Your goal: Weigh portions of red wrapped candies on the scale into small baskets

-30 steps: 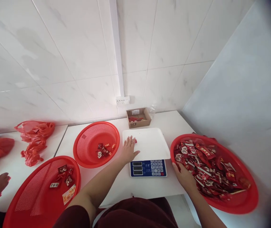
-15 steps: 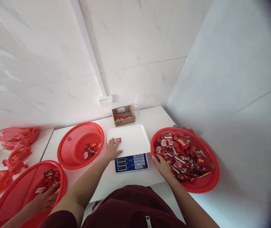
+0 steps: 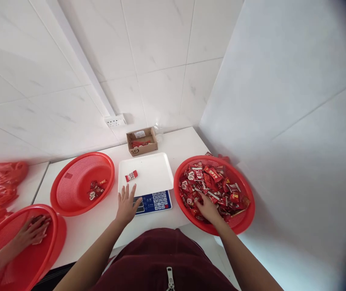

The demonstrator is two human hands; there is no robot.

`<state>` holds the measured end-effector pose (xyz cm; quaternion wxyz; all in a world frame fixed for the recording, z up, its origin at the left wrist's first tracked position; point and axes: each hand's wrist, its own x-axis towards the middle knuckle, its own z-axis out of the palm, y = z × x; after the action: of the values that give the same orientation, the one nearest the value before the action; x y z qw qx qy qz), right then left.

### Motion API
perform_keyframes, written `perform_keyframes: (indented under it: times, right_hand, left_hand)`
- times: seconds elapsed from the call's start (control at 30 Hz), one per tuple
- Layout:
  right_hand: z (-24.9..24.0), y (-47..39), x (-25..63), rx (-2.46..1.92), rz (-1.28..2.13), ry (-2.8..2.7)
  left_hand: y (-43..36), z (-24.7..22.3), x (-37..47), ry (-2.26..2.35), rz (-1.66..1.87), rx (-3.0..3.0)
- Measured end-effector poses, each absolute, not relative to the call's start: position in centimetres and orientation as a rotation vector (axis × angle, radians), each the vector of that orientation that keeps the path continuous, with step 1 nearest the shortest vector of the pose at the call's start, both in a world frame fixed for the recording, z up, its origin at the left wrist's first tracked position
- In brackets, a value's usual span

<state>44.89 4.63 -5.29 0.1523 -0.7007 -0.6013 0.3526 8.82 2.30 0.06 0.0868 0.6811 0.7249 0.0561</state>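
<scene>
My left hand (image 3: pixel 127 205) hovers over the near left edge of the digital scale (image 3: pixel 156 202), fingers spread and holding nothing. On the scale's white tray (image 3: pixel 155 173) lies one small red-and-white packet (image 3: pixel 131 176), just beyond those fingertips. My right hand (image 3: pixel 205 207) reaches into the right red basket (image 3: pixel 177 202), which is heaped with small red wrapped packets (image 3: pixel 212 178). Its fingers are curled down among the packets at the near left part of the heap. Whether they grip one is hidden.
Left of the scale stands a red basket (image 3: pixel 65 178) with a few packets. Another person's hand (image 3: pixel 32 232) is inside a nearer red basket (image 3: pixel 53 250). A cardboard box (image 3: pixel 142 141) sits behind the scale by the wall. Red plastic bags (image 3: pixel 6 190) lie far left.
My left hand has let go of the packet on the tray and drawn back toward me. My right hand has moved from the basket's rim into the packets. The view has shifted right.
</scene>
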Motion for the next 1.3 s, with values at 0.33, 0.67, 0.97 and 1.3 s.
perform_keyframes:
  times: [0.33,0.67,0.97,1.3]
  right_hand:
    - [-3.5,5.3,41.1,-2.298,0.769,-2.238]
    - [-3.3,5.5,42.1,-2.193,1.074,-2.239]
    - [-4.0,6.5,42.2,-2.192,1.132,-2.044]
    - [-4.3,7.6,41.6,-1.955,1.409,-1.346]
  left_hand:
    - [-0.6,1.0,12.3,2.077,0.171,1.972]
    - [-2.1,1.8,14.1,2.058,0.193,1.946]
    - [-1.4,1.9,13.6,2.0,0.205,1.964]
    - [0.2,1.9,9.6,1.862,0.295,2.07]
